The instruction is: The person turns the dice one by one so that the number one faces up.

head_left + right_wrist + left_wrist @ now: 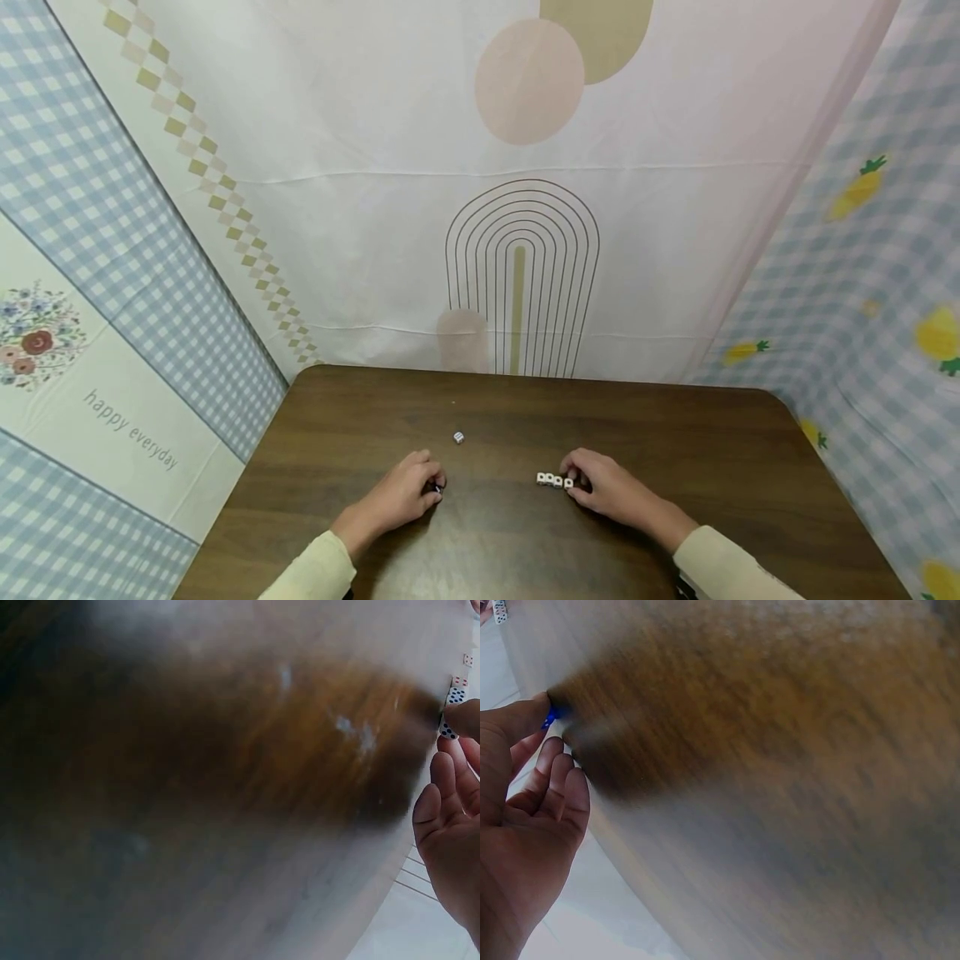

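Observation:
Left of the table's middle, my left hand pinches a small blue die between thumb and forefinger, low over the wood. The fingers cover most of it in the head view. To the right, my right hand holds a white die with dark pips by thumb and fingertips. That die is at the right end of a short row of white dice, which run leftward from the fingertips. A lone white die lies farther back, beyond the left hand's fingertips.
The brown wooden table has rounded back corners. Behind it hangs a pale patterned cloth. Checked blue cloths hang close along the left and right sides.

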